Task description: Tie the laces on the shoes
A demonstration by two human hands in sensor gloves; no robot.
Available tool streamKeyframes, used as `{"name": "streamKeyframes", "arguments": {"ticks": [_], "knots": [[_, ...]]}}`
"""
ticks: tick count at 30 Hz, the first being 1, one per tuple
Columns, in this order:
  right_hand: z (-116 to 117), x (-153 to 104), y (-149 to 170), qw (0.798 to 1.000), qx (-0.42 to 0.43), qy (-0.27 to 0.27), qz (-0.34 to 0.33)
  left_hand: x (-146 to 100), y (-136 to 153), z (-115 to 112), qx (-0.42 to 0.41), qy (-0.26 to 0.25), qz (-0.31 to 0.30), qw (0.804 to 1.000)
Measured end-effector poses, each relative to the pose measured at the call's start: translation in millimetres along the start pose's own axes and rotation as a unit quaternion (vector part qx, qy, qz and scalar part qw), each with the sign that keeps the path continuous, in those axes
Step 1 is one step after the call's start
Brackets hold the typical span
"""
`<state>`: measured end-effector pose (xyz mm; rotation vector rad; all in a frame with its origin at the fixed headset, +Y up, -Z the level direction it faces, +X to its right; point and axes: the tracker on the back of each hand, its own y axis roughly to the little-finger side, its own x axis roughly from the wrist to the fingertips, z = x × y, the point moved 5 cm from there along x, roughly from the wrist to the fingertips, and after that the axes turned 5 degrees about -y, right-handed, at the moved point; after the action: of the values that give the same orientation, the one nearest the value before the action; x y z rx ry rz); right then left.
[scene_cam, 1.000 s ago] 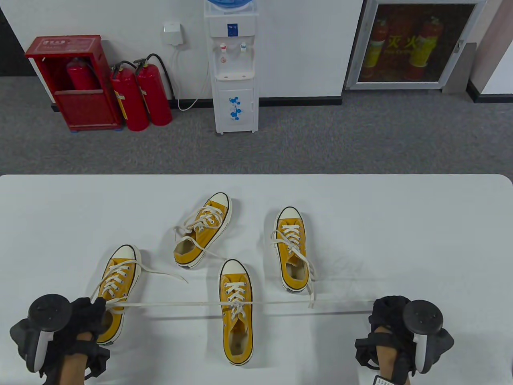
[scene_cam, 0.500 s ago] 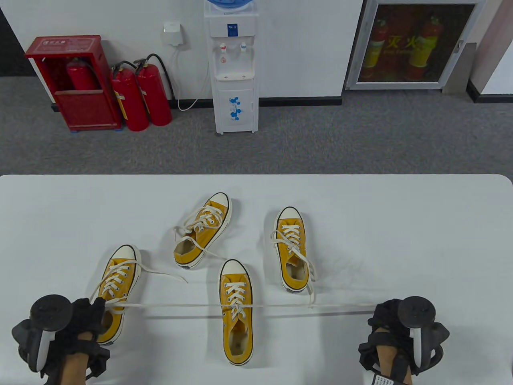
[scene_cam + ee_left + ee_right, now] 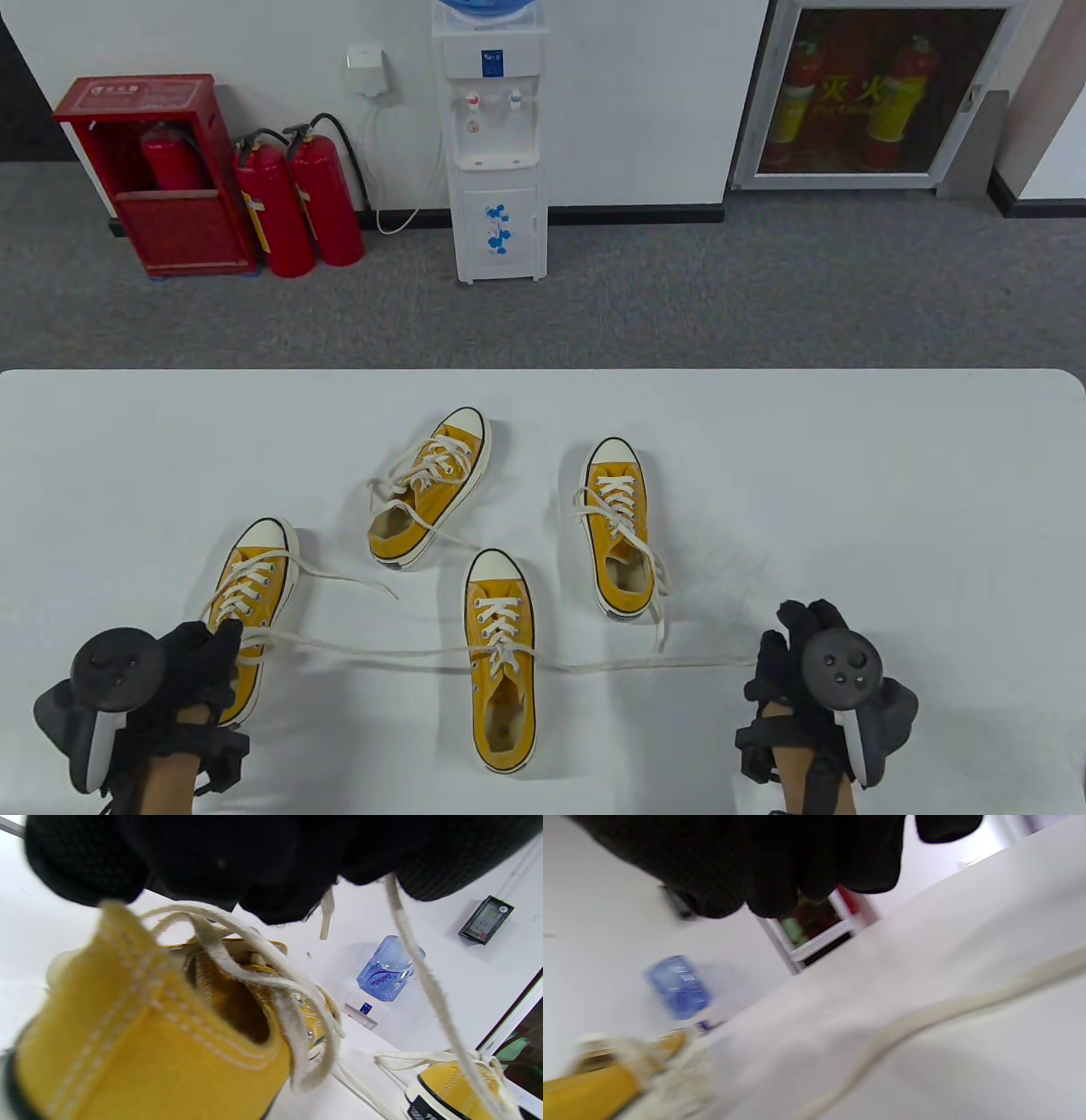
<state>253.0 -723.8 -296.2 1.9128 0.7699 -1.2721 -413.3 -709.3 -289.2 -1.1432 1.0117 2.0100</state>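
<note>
Four yellow sneakers with white laces lie on the white table (image 3: 891, 475). The near centre shoe (image 3: 501, 671) has its two lace ends spread sideways. The left lace end (image 3: 365, 652) sags over to my left hand (image 3: 222, 645), which pinches it above the heel of the left shoe (image 3: 246, 611); the left wrist view shows the lace (image 3: 428, 984) coming out from under my fingers (image 3: 275, 878). The right lace end (image 3: 662, 662) lies slack on the table, stopping just short of my right hand (image 3: 793, 624), whose fingers are spread and hold nothing. Beneath those fingers (image 3: 780, 870) the loose lace (image 3: 925, 1018) lies flat.
Two more untied shoes lie further back, one angled (image 3: 433, 492) and one straight (image 3: 618, 526), with laces trailing towards the centre shoe. Beyond the table's far edge stand a water dispenser (image 3: 496, 144) and red fire extinguishers (image 3: 297, 204).
The lace was stretched taut between both hands; now it hangs slack. My right hand has let go of its end and lifted with fingers spread. My left hand moved slightly inward, still holding.
</note>
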Motion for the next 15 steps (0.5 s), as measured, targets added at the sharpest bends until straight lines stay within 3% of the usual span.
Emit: {"name": "streamKeyframes", "arguments": {"ticks": [6, 15], "knots": [[30.3, -17.1, -76.6, 0.987, 0.026, -0.075, -0.137, -1.7, -6.0, -0.3, -0.031, -0.003, -0.017, 0.999], [89.8, -43.0, -156.0, 0.956, -0.064, -0.165, -0.235, -1.7, -7.1, -3.7, -0.064, 0.003, -0.024, 0.998]]}}
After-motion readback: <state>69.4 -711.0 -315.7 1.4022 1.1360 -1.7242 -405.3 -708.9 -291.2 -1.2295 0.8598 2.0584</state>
